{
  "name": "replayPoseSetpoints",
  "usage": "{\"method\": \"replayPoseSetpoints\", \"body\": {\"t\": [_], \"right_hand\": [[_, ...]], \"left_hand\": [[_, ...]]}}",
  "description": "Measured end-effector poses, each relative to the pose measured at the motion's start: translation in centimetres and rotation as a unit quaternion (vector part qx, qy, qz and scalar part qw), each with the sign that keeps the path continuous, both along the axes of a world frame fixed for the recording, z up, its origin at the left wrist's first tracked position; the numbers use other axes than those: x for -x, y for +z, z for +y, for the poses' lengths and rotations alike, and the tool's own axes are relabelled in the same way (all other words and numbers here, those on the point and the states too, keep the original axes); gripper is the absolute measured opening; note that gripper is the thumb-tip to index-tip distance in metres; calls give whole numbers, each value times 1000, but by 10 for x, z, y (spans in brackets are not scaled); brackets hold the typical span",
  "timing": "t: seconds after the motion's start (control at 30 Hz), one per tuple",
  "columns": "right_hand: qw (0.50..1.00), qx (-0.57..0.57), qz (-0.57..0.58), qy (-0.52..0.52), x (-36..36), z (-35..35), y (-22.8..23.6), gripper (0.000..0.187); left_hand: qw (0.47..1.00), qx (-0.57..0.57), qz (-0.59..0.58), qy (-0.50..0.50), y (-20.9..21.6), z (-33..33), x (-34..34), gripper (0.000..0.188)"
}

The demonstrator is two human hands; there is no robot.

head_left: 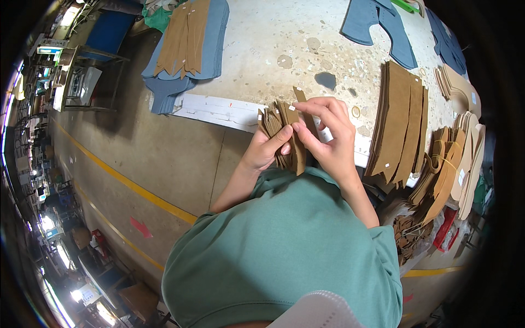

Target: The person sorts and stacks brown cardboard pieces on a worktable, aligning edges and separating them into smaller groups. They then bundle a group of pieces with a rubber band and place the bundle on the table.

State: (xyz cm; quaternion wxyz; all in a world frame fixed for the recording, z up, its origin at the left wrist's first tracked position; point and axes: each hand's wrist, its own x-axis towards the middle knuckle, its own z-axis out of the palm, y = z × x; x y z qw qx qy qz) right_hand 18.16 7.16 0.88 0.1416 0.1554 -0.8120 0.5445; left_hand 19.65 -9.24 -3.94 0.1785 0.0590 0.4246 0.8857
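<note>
My left hand [263,148] is closed round a bundle of narrow brown fabric pieces [274,123], held upright in front of my chest at the table's near edge. Small white stickers show at the tops of several pieces. My right hand [336,135] reaches in from the right, its thumb and index finger bent onto the front piece beside a white sticker [292,107]. The two thumbs nearly meet on that piece. Behind my right fingers, a separate brown strip [301,96] lies at the table edge, partly hidden by the hand.
The worn white table [257,60] carries a blue-grey stack topped with brown pieces [186,35] at the left. Blue cut pieces [383,27] lie at the back right. Brown stacks [402,120] and tied bundles [440,164] overhang the right edge, above a bag of brown scraps [410,235].
</note>
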Motion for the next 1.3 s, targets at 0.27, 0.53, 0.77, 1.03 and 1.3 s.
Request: {"method": "replayPoseSetpoints", "body": {"t": [0.27,0.53,0.77,1.03,1.3], "right_hand": [[1000,19,-9,-1,-2,-1,0,25],[998,-12,63,25,-3,1,3,16],[998,-17,51,39,-3,2,5,16],[999,-15,39,33,-6,-1,10,17],[996,11,87,19,-7,-6,6,21]], "left_hand": [[1000,8,-8,-10,-7,-2,-2,25],[1000,-18,-18,-6,-15,-1,-8,23],[1000,-21,-13,-4,-12,0,-6,24],[1000,-22,-10,0,-9,5,-5,20],[1000,-10,-7,-1,-8,4,-4,19]]}}
